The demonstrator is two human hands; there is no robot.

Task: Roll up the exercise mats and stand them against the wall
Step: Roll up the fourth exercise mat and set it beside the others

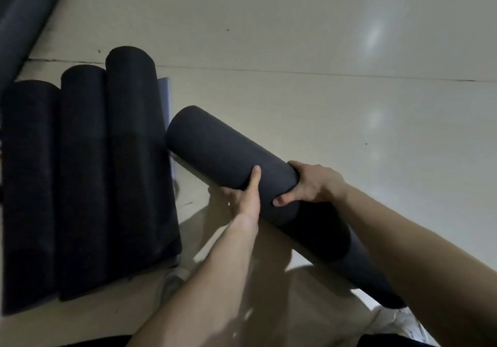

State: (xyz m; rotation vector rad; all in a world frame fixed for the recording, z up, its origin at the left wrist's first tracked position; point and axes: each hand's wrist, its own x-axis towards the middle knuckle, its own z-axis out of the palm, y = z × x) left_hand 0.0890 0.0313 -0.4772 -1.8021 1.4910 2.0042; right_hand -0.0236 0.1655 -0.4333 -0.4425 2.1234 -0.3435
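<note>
Left grip [242,198], right grip [312,185] clasp rolled mat [215,145] | three rolls [83,158] beside

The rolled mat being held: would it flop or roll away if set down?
Probably stiff: the rolled mat forms a straight tube though the left hand and right hand grip only its middle. Being round, it would likely roll if laid flat. No strap shows, so it may loosen.

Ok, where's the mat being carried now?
Centre of head view: the held mat, gripped by left hand and right hand, tilts, its far end beside the rightmost standing roll.
</note>
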